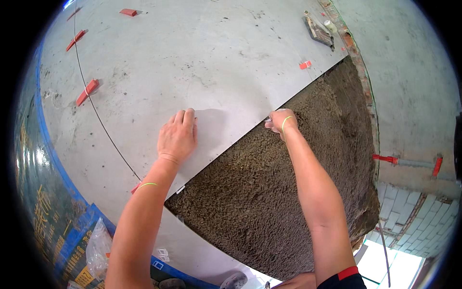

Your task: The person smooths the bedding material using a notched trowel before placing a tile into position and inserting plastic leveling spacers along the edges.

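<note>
My left hand (177,135) rests on a large pale grey tile (216,58), fingers a little bent and lying on its surface with nothing held. My right hand (281,121) is closed at the tile's diagonal edge, its fingertips on a small pale item that I cannot make out. To the right of that edge lies a bed of coarse brown mortar (255,202). A small white piece (181,189) sits on the edge farther down. Red wedges (87,92) lie along a dark seam at the left, with a smaller red piece (305,65) near the upper right.
A trowel-like tool (317,33) and a white cylinder (330,26) lie at the upper right. Printed protective sheeting with blue tape (62,173) and a plastic bag (97,248) are at the left. A grey wall (409,86) with red pipe fittings (385,158) borders the right.
</note>
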The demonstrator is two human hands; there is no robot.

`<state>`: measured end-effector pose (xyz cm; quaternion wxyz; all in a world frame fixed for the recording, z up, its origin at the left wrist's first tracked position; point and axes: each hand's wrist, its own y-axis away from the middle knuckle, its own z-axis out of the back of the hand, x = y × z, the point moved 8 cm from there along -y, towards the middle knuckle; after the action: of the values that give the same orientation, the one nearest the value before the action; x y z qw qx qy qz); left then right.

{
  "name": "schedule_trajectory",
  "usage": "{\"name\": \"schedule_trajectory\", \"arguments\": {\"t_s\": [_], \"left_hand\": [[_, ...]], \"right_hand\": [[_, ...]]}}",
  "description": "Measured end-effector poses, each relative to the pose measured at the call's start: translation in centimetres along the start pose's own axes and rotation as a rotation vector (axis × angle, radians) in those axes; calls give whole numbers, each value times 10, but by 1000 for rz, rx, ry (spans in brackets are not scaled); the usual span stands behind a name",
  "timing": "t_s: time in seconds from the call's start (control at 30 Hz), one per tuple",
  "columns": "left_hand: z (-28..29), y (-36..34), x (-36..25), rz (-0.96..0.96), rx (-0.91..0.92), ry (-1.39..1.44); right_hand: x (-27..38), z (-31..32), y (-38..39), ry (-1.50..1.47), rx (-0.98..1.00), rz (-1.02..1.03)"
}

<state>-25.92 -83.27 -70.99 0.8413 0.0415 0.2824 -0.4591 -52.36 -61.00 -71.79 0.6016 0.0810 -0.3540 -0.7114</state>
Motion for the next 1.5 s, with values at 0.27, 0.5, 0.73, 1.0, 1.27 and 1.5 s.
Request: {"name": "schedule_trajectory", "arguments": {"t_s": [0.27, 0.5, 0.73, 1.0, 1.27, 1.5], "left_hand": [[-2, -1, 1, 16, 44, 20], [-2, 1, -3, 37, 13, 90], [-5, 4, 0, -28, -45, 20], [-5, 3, 10, 119, 0, 136], [-7, 1, 15, -93, -101, 158], [-3, 3, 3, -82, 6, 97]], "right_hand": [[-17, -15, 2, -511, 113, -276], [-21, -17, -12, -453, -28, -306], [-7, -19, -2, -396, -55, -268], [13, 5, 65, -255, -156, 350], [69, -161, 148, -682, 376, 678], [63, -134, 132, -834, 364, 478]]}}
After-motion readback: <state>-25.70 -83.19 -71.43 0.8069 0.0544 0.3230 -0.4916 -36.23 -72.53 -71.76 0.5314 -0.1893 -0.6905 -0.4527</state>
